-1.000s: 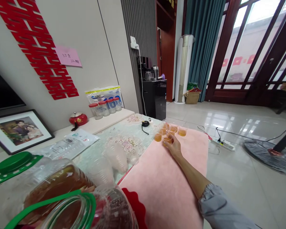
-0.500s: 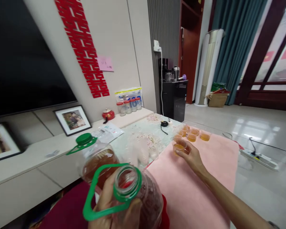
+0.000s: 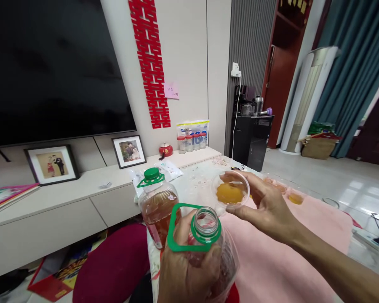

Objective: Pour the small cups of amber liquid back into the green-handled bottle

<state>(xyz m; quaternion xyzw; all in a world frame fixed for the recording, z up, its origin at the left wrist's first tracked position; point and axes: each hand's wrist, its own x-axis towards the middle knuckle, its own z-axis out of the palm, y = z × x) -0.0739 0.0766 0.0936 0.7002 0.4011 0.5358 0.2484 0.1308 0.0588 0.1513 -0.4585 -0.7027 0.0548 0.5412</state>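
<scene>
My left hand is wrapped round the neck and green handle of a large clear plastic jug. The jug's mouth is uncapped and points up toward me. In my right hand is a clear plastic cup, gripped by its side between thumb and fingers and tilted so its mouth faces me. Amber liquid lies in the cup, which is just beyond the jug's mouth. A second jug with a green cap and brown liquid stands to the left of my left hand.
Several cups of amber liquid sit on a pink cloth at the right. Small red-lidded jars and a red pot stand on the white cabinet. A maroon round seat is at lower left. A power strip lies at far right.
My right hand has raised the cup off the cloth area and brought it closer, tilting it toward me. My left hand keeps hold of the jug. The view has turned left.
</scene>
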